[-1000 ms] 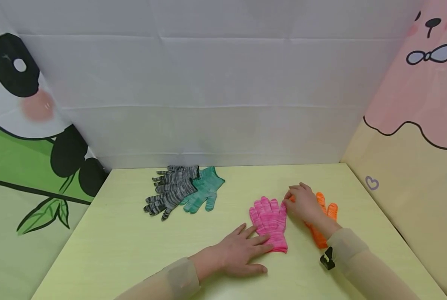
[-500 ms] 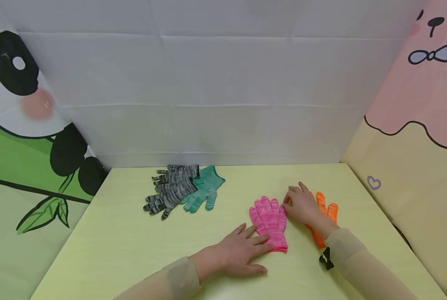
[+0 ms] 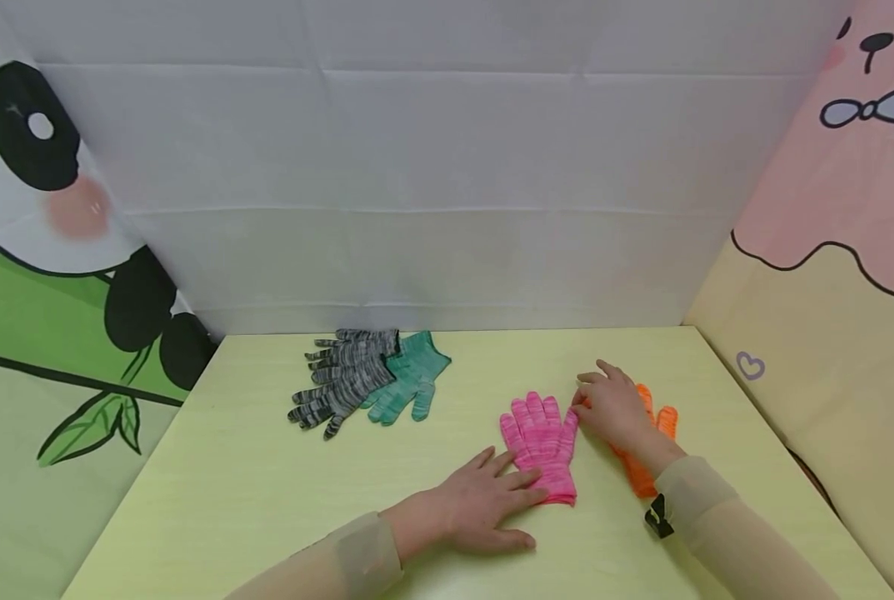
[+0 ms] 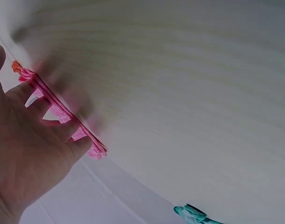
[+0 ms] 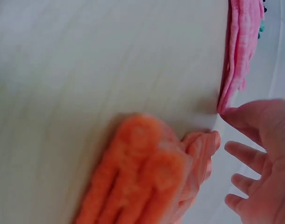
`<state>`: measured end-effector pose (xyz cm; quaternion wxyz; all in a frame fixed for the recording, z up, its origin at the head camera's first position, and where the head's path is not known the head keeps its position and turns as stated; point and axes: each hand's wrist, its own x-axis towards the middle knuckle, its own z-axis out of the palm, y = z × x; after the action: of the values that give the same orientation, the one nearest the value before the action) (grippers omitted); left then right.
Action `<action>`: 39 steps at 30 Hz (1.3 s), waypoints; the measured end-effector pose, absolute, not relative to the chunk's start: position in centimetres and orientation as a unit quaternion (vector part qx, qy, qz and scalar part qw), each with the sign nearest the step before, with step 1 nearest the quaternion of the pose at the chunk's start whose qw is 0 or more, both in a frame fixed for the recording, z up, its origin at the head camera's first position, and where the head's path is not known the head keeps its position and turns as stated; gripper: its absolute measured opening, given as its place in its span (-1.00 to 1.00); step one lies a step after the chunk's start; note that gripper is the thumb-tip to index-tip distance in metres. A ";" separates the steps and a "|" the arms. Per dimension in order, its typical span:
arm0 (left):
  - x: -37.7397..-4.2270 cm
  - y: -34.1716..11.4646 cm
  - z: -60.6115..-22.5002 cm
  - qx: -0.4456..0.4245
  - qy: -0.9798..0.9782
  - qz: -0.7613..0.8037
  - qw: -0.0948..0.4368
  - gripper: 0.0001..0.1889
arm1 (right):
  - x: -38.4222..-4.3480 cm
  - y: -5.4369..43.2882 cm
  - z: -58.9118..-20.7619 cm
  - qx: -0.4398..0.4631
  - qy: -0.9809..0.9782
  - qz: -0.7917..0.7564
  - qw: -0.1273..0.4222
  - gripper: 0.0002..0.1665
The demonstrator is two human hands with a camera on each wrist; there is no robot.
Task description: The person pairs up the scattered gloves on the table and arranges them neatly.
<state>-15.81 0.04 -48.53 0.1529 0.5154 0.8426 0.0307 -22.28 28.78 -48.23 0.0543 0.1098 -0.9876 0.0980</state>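
Observation:
A pink knit glove [image 3: 542, 435] lies flat on the table, its fingers pointing away from me. My left hand [image 3: 482, 504] rests with fingers spread on the glove's left side and cuff; the left wrist view shows the straight fingers of that hand [image 4: 37, 144] against the pink edge. At the tip of the glove's thumb, my right hand [image 3: 615, 412] pinches the fabric between thumb and index finger. The right wrist view shows this pinch at the low end of the pink glove [image 5: 240, 46]. Under my right wrist lies an orange glove [image 3: 637, 475], partly hidden.
Toward the table's back left, grey-and-black striped gloves [image 3: 349, 379] overlap a green glove [image 3: 417, 375]. A white cloth wall [image 3: 447, 183] stands behind the pale yellow table [image 3: 267, 517]. Printed panels flank both sides, the right one [image 3: 814, 367] near the orange glove.
My right hand has shifted slightly right, and the pink glove's thumb now spreads farther out from its other fingers. The left hand stays in place.

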 end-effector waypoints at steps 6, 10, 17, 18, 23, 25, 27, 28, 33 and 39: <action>-15.8 0.1 -48.4 0.514 0.843 0.028 0.153 -0.24 | -22.5 28.6 -48.2 0.099 -0.985 0.139 0.033 -0.71; -15.8 0.1 -48.5 0.514 0.843 0.030 0.155 -0.24 | -23.1 27.9 -48.4 0.105 -0.984 0.143 0.020 -0.61; -15.7 0.1 -48.7 0.516 0.841 0.037 0.159 -0.24 | -23.4 26.8 -48.9 0.115 -0.987 0.111 0.017 -0.67; -15.7 0.1 -48.7 0.516 0.841 0.035 0.157 -0.24 | -23.4 26.8 -49.0 0.113 -0.987 0.114 0.021 -0.70; -15.7 0.0 -48.6 0.517 0.842 0.030 0.152 -0.24 | -23.5 26.7 -49.4 0.096 -0.978 0.182 0.030 -0.88; -15.8 0.0 -48.6 0.517 0.842 0.029 0.150 -0.24 | -23.5 26.7 -49.3 0.079 -0.972 0.220 0.022 -0.90; -15.8 -0.1 -48.6 0.518 0.842 0.029 0.151 -0.24 | -23.5 26.6 -49.2 0.062 -0.965 0.254 0.010 -0.92; -15.8 -0.1 -48.6 0.518 0.842 0.029 0.151 -0.24 | -23.5 26.6 -49.2 0.056 -0.962 0.268 0.004 -0.92; -15.8 0.0 -48.6 0.518 0.842 0.024 0.148 -0.24 | -23.7 26.6 -49.0 0.039 -0.951 0.308 -0.004 -0.87; -15.7 -0.1 -48.5 0.516 0.843 0.022 0.149 -0.24 | -23.8 26.8 -48.7 0.039 -0.958 0.283 0.006 -0.90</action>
<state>-15.69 -0.08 -48.48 0.1486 0.5165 0.8430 0.0219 -23.83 26.82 -48.66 0.0064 0.0390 -0.9584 0.2827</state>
